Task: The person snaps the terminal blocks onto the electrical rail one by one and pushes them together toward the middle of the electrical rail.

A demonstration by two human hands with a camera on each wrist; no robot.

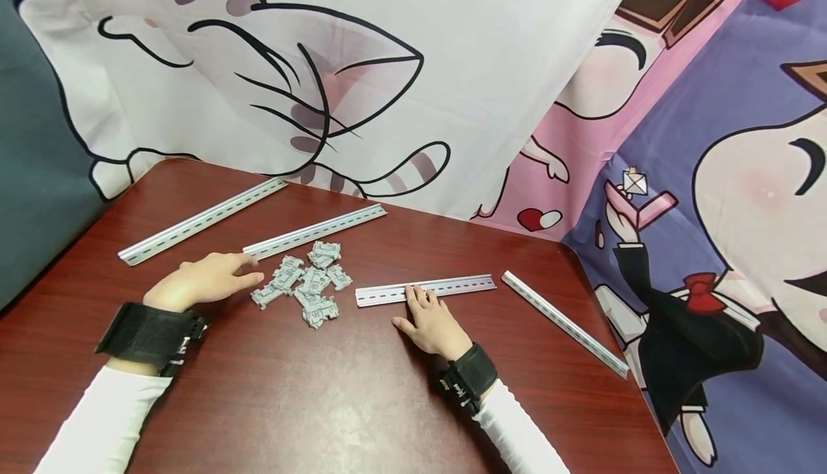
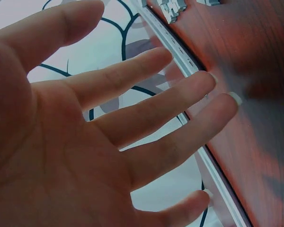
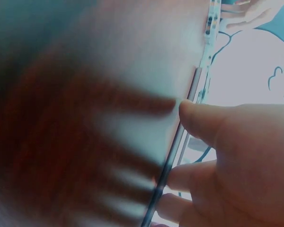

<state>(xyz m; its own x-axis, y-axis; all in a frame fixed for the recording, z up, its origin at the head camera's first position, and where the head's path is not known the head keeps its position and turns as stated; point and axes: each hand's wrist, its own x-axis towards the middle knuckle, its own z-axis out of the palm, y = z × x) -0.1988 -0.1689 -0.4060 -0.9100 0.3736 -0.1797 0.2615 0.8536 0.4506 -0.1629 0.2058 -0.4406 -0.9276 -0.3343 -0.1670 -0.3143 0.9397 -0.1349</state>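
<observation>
In the head view my left hand hovers with spread, fairly straight fingers, left of a loose pile of small grey plastic terminal blocks. Its fingers are close to the near end of a slotted metal DIN rail; whether they touch it I cannot tell. The left wrist view shows the palm with nothing held. My right hand rests its extended fingertips on a shorter DIN rail lying right of the pile. In the right wrist view the thumb is beside that rail's dark edge, not curled round it.
Another DIN rail lies at the back left of the brown table. A further one slants along the right side. Behind the table hangs a cloth with cartoon figures.
</observation>
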